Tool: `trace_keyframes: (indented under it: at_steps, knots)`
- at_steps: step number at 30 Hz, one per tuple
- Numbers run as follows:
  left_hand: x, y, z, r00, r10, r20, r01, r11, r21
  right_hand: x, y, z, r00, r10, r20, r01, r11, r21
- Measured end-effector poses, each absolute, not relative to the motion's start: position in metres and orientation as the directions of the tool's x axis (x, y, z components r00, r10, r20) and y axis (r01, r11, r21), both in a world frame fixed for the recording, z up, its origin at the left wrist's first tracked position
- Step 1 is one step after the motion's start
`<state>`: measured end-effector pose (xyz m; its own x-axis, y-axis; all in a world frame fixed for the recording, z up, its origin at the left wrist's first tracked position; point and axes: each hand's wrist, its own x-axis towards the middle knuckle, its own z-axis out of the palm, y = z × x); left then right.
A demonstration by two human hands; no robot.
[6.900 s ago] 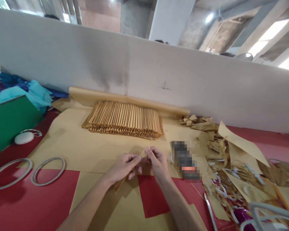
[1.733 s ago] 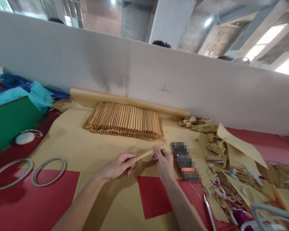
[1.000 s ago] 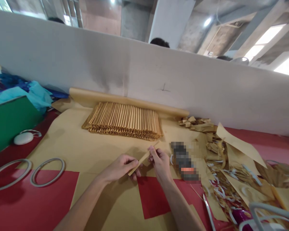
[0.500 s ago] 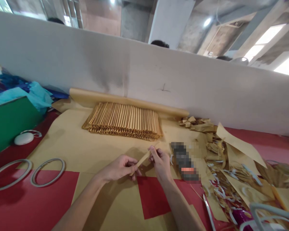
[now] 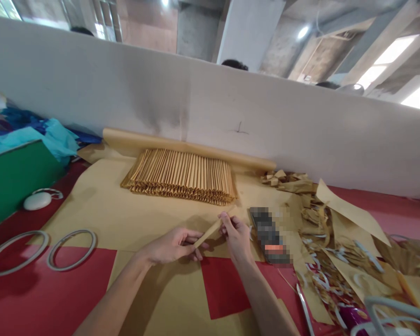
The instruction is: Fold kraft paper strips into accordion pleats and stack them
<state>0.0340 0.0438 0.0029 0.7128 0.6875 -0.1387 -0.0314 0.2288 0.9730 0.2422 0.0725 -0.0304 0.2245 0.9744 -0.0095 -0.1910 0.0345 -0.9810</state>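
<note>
A narrow folded strip of brown kraft paper (image 5: 210, 233) slants between my two hands over the table. At its lower left end, my left hand (image 5: 177, 245) pinches it between thumb and fingers. My right hand (image 5: 234, 233) grips the upper right end, thumb on top. Just beyond the hands lies a block of pleated brown paper (image 5: 182, 172), its many folds packed side by side. Brown paper sheets (image 5: 87, 200) spread beneath it. Close by my right hand is a phone-like dark object (image 5: 269, 235), blurred out.
A paper roll (image 5: 189, 147) runs along the grey partition (image 5: 126, 93). Two tape rings (image 5: 72, 249) and a white rounded device (image 5: 37, 200) lie left, beside a green box (image 5: 21, 177). Paper scraps (image 5: 315, 219) and a metal blade-like tool (image 5: 304, 305) are on the right. Heads show behind the partition.
Both hands keep hold of the paper strip and have barely moved. The left fingers have shifted slightly along its lower end. The whole view has drifted a little.
</note>
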Motion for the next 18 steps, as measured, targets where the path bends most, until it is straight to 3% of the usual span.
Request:
trace_keyframes:
  at_steps: [4,11,18]
  knots:
    - [0.036,0.043,0.000,0.669,0.717,-0.197,-0.043,0.302,0.952,0.242,0.072,-0.032,0.232,0.973,0.004,-0.158,0.041,-0.987]
    - [0.053,0.037,-0.002,0.502,0.831,-0.238,-0.035,0.295,0.955,0.233,0.062,-0.018,0.210,0.970,0.122,0.120,0.098,-0.988]
    - [0.059,0.038,-0.003,0.440,0.867,-0.234,-0.054,0.286,0.957,0.227,0.059,-0.017,0.045,0.998,0.033,0.030,0.032,-0.999]
